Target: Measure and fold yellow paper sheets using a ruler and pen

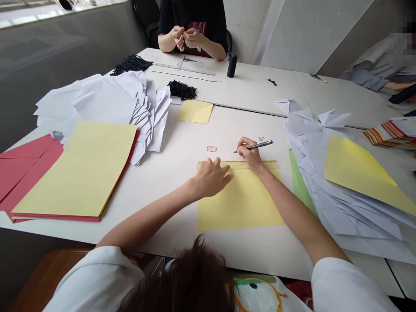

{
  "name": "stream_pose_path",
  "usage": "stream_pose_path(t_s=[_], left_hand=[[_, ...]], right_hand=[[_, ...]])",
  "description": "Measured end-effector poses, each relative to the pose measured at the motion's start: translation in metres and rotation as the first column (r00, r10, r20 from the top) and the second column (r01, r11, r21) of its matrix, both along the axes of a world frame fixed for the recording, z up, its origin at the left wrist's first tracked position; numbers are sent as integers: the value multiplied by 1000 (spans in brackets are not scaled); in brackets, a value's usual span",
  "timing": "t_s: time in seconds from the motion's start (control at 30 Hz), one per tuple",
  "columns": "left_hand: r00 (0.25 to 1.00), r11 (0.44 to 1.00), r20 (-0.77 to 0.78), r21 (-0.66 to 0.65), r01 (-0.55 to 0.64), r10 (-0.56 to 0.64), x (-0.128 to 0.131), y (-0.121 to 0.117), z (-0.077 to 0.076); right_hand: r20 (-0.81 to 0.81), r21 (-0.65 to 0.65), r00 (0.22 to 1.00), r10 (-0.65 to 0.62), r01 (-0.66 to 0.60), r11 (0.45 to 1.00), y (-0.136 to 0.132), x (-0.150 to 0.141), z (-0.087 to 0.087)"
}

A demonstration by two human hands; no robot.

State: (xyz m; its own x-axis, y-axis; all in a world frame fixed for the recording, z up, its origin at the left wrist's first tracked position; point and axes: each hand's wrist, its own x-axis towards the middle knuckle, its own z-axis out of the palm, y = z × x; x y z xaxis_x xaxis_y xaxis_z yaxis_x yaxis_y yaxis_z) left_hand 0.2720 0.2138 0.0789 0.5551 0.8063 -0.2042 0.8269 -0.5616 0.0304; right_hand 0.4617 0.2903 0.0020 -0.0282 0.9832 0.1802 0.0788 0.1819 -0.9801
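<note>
Lying open, left hand (212, 177) touches clear straight ruler (239, 165) on yellow paper (240, 203); right hand (249, 154) grasps pen (260, 145).

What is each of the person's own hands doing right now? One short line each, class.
Left hand: open, pressing on the ruler.
Right hand: closed around a pen.

A clear ruler (238, 164) lies across the flat yellow sheet (242, 201), near a tilted pen (261, 144).

No text or number can be read: the marks on the two small red-bordered labels (211, 149) (261, 139) on the white table (182, 164) and on the clear ruler (238, 165) are too small
</note>
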Motion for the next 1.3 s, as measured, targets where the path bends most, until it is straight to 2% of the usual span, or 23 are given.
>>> stream_pose_path(t_s=[0.1,0.2,0.3,0.43,0.57,0.7,0.9,1.1,1.3], left_hand=[[998,997,-20,-54,52,-53,-10,10,11],[995,992,-24,-80,93,-95,-15,15,15],[998,997,-28,-51,55,-56,-8,8,9],[996,995,-57,82,-60,65,13,-17,-15],[991,986,-108,153,-66,83,25,-31,-31],[990,987,-117,150,-64,82,24,-29,-29],[992,985,-105,159,-59,76,23,-26,-29],[991,987,-99,145,-75,90,24,-25,-30],[990,988,-112,136,-70,86,24,-24,-30]], right_hand=[[27,-10,1000,0,0,1000,0,0,0],[23,-7,1000,13,-13,1000,0,0,-1],[34,-5,999,14,-14,1000,1,0,-2],[42,-8,999,19,-19,1000,0,1,-1],[15,11,1000,-1,1,1000,0,2,0],[-32,54,999,-30,32,998,2,4,-1],[-54,44,995,-89,91,995,3,4,-3],[5,26,993,-117,116,993,4,8,1],[84,9,992,-93,93,996,4,10,-2]])
